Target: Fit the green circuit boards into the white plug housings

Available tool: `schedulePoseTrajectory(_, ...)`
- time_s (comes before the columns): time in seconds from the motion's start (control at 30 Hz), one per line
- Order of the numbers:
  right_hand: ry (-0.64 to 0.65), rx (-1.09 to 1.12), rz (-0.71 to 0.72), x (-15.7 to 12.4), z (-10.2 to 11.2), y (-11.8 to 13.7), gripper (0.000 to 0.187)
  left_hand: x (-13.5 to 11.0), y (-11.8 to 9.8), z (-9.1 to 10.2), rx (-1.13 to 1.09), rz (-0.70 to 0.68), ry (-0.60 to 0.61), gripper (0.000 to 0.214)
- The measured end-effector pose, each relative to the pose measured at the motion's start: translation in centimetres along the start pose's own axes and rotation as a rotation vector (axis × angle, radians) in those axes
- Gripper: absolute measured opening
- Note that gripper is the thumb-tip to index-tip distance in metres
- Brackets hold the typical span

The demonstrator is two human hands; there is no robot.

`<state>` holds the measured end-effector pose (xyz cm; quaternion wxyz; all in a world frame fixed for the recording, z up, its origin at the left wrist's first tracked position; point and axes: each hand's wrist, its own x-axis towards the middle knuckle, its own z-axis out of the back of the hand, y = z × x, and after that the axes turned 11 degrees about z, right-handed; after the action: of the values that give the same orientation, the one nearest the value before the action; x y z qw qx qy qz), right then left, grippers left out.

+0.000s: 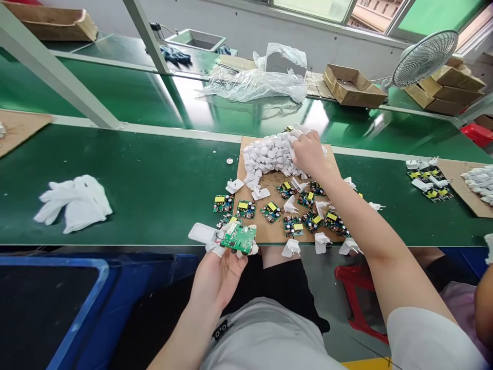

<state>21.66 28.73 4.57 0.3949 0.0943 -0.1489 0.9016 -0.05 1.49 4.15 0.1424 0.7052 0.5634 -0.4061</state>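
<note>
My left hand, wearing white finger covers, is closed around a green circuit board at the table's front edge. A white plug housing sits at the board's left end, with thin wires between them. My right hand reaches to the far side of a pile of small white plastic pieces. Its covered fingers are bent down onto the pile, and whatever lies under them is hidden. Several circuit boards with yellow-topped parts and white plug housings are spread in front of the pile on a brown board.
White gloves lie on the green table at left. More boards lie at right, near another person's arm. A blue bin stands at lower left and a red stool below. Behind are plastic wrapping, a carton and a fan.
</note>
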Motion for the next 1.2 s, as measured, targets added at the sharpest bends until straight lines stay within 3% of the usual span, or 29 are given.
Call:
schedulePoseTrajectory(0.07, 0.009, -0.007, -0.027, -0.2, 0.0, 0.0, 0.031, -0.1, -0.3, -1.1, -0.017, 0.005, -0.095, 0.027)
schedulePoseTrajectory(0.13, 0.002, 0.037, -0.106, -0.2, -0.1, -0.3, 0.029, -0.2, -0.5, -1.6, -0.018, 0.02, -0.079, 0.024)
schedulePoseTrajectory(0.27, -0.182, 0.376, -0.308, -0.1, 0.0, -1.2, 0.018, -0.4, -0.2, -0.6, 0.05, 0.016, 0.168, 0.019)
schedulePoseTrajectory(0.37, -0.392, 0.677, -0.418, -1.0, 2.1, -0.5, 0.014, -0.5, 0.3, 0.2, 0.133, -0.002, 0.315, 0.019)
schedulePoseTrajectory(0.43, -0.462, 0.823, -0.369, -3.0, 4.8, 1.8, 0.016, -0.4, 0.6, 0.5, 0.186, -0.013, 0.337, 0.029)
schedulePoseTrajectory(0.57, -0.394, 0.958, 0.016, -9.8, 10.1, 9.9, 0.011, -0.2, 1.3, 1.0, 0.299, -0.018, 0.315, 0.037)
schedulePoseTrajectory(0.63, -0.389, 0.957, 0.126, -12.8, 11.0, 13.9, 0.03, -0.1, 1.7, 1.4, 0.349, -0.026, 0.296, 0.039)
schedulePoseTrajectory(0.73, -0.48, 0.933, 0.164, -15.3, 10.1, 17.8, 0.035, -0.3, 2.3, 1.6, 0.448, -0.027, 0.294, 0.045)
schedulePoseTrajectory(0.9, -0.586, 0.864, -0.02, -16.4, 8.1, 19.8, 0.047, -1.1, 2.8, 1.1, 0.607, -0.075, 0.275, 0.068)
schedulePoseTrajectory(1.0, -0.572, 1.087, -0.163, -16.9, 7.9, 20.6, 0.034, -1.5, 3.0, 1.2, 0.611, -0.074, 0.224, 0.065)
schedulePoseTrajectory(1.07, -0.593, 1.22, -0.334, -17.1, 7.9, 21.2, 0.027, -1.8, 3.2, 1.4, 0.592, -0.048, 0.224, 0.059)
schedulePoseTrajectory(1.13, -0.602, 1.326, -0.484, -17.2, 7.8, 21.7, 0.037, -2.0, 3.4, 1.5, 0.578, -0.034, 0.245, 0.057)
schedulePoseTrajectory(1.2, -0.549, 1.476, -0.542, -17.2, 7.8, 22.0, 0.048, -2.2, 3.6, 1.6, 0.583, -0.048, 0.261, 0.055)
